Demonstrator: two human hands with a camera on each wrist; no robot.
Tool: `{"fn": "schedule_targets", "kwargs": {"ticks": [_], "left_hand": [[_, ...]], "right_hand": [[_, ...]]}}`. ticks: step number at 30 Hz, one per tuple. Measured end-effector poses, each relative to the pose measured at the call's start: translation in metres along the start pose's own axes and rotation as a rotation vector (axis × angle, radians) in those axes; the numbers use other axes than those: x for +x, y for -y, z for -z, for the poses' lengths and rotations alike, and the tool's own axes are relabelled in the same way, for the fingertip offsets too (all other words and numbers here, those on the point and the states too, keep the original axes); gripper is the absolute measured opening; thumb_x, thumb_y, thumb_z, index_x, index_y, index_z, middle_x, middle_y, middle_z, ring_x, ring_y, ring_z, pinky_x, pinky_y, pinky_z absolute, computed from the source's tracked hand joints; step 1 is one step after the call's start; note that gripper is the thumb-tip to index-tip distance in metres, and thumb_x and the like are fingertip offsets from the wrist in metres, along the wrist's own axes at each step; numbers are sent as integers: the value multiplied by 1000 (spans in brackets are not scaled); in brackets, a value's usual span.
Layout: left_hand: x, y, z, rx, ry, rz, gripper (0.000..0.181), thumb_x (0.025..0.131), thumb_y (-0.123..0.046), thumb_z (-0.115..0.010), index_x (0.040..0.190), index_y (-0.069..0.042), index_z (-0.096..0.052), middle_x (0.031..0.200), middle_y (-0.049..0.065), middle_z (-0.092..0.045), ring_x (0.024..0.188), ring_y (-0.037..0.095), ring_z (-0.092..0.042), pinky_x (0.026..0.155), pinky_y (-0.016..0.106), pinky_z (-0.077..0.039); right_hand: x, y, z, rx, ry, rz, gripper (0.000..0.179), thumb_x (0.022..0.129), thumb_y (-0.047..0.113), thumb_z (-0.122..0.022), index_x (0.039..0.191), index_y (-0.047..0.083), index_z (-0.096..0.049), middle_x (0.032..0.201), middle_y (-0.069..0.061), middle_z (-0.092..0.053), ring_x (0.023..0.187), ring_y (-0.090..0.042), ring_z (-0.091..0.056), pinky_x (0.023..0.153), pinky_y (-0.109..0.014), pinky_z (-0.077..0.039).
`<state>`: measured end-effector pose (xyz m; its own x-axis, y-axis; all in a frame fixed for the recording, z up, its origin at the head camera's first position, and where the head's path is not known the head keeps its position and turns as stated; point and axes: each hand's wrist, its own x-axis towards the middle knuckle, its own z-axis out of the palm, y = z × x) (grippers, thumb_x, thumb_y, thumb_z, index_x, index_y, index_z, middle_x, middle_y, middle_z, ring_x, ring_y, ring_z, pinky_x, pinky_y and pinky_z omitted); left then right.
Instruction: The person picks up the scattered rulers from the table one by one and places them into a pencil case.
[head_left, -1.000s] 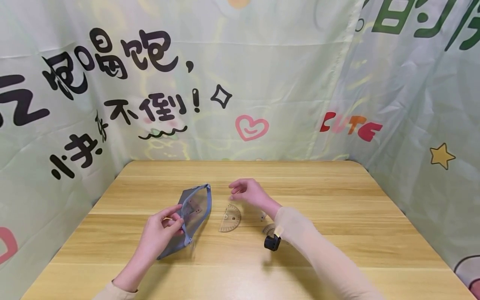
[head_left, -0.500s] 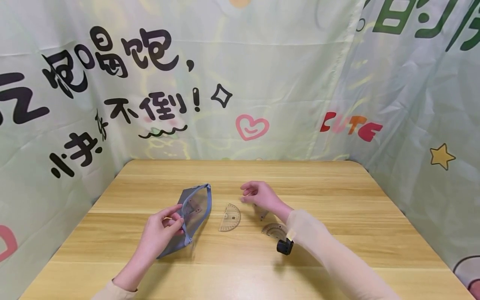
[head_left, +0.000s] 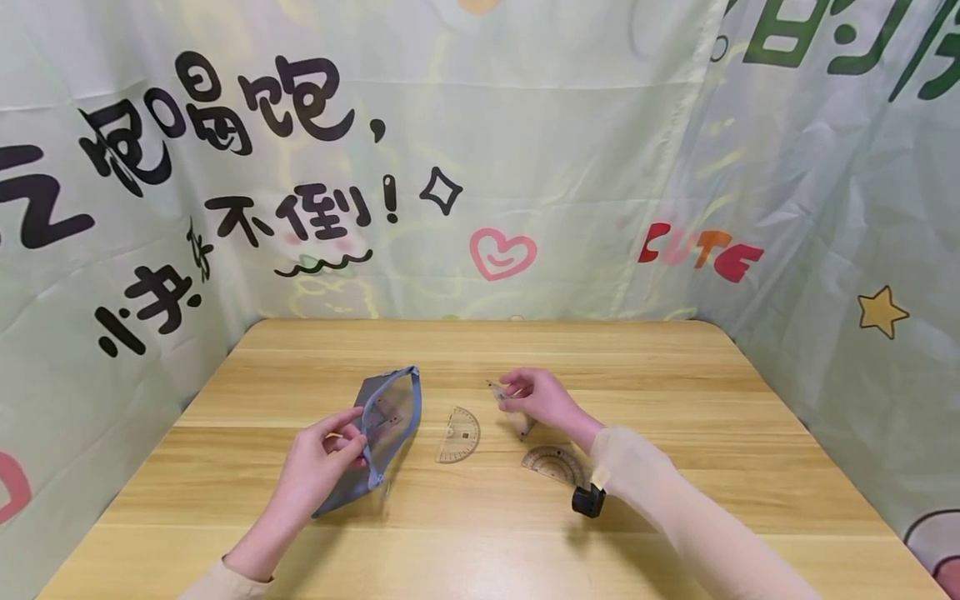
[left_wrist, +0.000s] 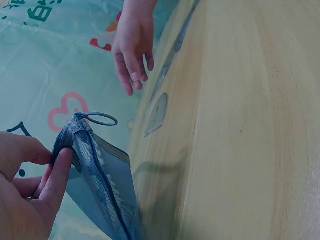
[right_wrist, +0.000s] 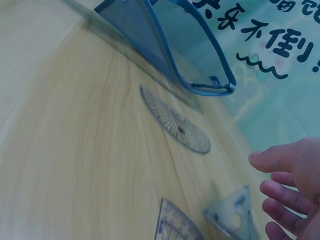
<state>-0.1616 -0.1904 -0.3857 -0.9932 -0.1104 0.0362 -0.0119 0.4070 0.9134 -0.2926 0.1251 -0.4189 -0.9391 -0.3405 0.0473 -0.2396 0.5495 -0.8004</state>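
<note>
My left hand pinches the zipped edge of a blue mesh pouch, whose mouth gapes toward the right. Through the opening a clear piece with small dark marks shows inside. Over a clear triangular set square hovers my right hand, its fingers loosely bent. In the right wrist view nothing is between thumb and fingers, and the set square lies just beside the fingertips. One clear protractor lies between pouch and right hand; another protractor lies below the right wrist.
Everything lies on a light wooden table. Printed fabric hangs behind it and along both sides. A black wrist camera hangs under the right sleeve, close to the second protractor.
My right hand has moved right, away from the pouch's mouth, to the set square. More of the set square and second protractor shows. The left hand and pouch stay in place.
</note>
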Motion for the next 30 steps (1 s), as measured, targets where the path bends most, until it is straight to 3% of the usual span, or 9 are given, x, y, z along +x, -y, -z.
{"fn": "schedule_targets", "kwargs": {"ticks": [12, 19, 30], "left_hand": [[0, 1, 0, -7, 1, 12, 46, 91, 1, -65, 136, 4, -55, 92, 10, -61, 68, 3, -65, 65, 19, -62], [0, 0, 0, -16, 1, 13, 45, 91, 1, -65, 135, 3, -56, 91, 9, -59, 69, 3, -65, 66, 20, -62], [0, 0, 0, -22, 7, 22, 46, 91, 1, -64, 136, 4, -55, 92, 10, -60, 69, 2, -64, 66, 19, -62]], "right_hand": [[-9, -10, 4, -42, -26, -28, 44, 84, 13, -76, 124, 1, -64, 114, -15, -68, 102, -26, -65, 93, -43, -57], [-10, -20, 4, -82, -40, -72, 49, 81, 15, -80, 126, 5, -64, 114, -13, -67, 101, -24, -64, 90, -40, -58], [-10, -27, 3, -113, -44, -68, 51, 80, 22, -82, 123, 2, -64, 109, -13, -66, 94, -20, -60, 83, -33, -55]]}}
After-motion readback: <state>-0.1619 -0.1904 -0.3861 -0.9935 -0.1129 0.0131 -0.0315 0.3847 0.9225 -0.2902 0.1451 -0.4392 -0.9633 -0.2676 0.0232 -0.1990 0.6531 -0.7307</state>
